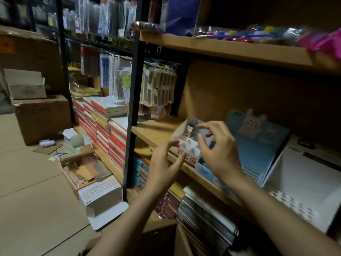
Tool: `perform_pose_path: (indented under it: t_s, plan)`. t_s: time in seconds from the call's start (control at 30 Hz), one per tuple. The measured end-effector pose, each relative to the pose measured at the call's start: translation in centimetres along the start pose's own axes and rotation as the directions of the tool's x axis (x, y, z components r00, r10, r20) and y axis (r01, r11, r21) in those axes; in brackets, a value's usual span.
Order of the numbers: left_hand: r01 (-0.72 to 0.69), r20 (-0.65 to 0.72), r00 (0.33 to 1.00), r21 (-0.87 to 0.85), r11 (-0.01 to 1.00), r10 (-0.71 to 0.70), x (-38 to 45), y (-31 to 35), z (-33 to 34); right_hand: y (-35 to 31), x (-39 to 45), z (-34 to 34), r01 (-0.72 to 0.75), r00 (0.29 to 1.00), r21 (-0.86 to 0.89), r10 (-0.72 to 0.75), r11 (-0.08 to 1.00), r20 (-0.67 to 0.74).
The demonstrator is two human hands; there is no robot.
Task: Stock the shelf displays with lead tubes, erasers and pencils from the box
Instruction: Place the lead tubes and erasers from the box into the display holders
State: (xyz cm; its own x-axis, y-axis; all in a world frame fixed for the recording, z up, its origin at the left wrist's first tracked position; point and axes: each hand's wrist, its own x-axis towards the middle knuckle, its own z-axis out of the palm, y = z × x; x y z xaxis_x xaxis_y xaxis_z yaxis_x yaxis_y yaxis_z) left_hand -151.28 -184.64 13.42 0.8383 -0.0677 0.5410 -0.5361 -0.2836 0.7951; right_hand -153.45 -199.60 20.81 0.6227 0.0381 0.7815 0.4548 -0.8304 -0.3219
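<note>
Right hand grip: the right hand (219, 150) hovers over the back half of the white display carton (188, 143), fingers curled and spread. Something small and pale seems to sit at the fingertips (206, 134), but I cannot tell whether it is pinched or only touched.

Left hand grip: the left hand (164, 161) is at the carton's front left corner, thumb and forefinger close together on the cardboard rim, apparently steadying it; a firm pinch is not certain.

Task's thing: a small red-and-white lead tube (188, 130) stands upright in the carton's rear compartment, near its back wall. The front cells, with folded white dividers, look unfilled.

Carton's place: it sits on the middle wooden shelf (147, 132), close to the front edge, just beside a blue display with a rabbit cutout (258, 143) on its right.

Step in hand, as I judge it: seating tubes into the carton's cells.

How to do it well: keep the left hand bracing the front corner so the light carton does not slide off the shelf's edge; lower each tube upright, label forward, into one cell; fill from the back toward the front so that the hand does not knock standing tubes.

Risk: dim light and blur hide the dividers; a tube could wedge across two cells.

Supply: an open cardboard box (83, 169) lies on the floor, left of the shelf's black post (132, 108).
</note>
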Motion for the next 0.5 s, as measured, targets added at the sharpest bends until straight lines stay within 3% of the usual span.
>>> perform_pose_path:
  t_s: [0.1, 0.17, 0.27, 0.33, 0.43, 0.5]
  plan:
    - [0.053, 0.106, 0.993, -0.003, 0.999, -0.052, -4.5, 0.1, -1.2, -2.6, -7.3, -0.2, 0.002, 0.999, 0.221, 0.006, 0.975, -0.034]
    - [0.109, 0.199, 0.971, 0.110, 0.988, -0.129, -8.3, -0.8, -1.6, -3.4, -12.5, 0.6, -0.072, 0.997, 0.335, 0.072, 0.940, 0.012]
    - [0.239, 0.287, 0.905, 0.270, 0.933, -0.315, -16.1, -3.3, -1.6, -2.6, -20.7, 2.8, -0.325, 0.937, 0.385, 0.239, 0.864, 0.254]
    - [0.444, 0.195, 0.835, 0.311, 0.840, -0.514, -22.1, -5.5, -1.0, -1.4, -25.9, 4.5, -0.488, 0.823, 0.287, 0.324, 0.824, 0.467]
    - [0.749, 0.074, 0.623, 0.231, 0.621, -0.779, -30.2, -9.0, 0.5, 0.0, -32.1, 6.7, -0.711, 0.506, 0.103, 0.404, 0.696, 0.762]
    - [0.855, 0.018, 0.483, 0.204, 0.477, -0.875, -34.1, -10.8, 1.5, 0.9, -35.4, 7.9, -0.754, 0.327, -0.044, 0.433, 0.655, 0.840]
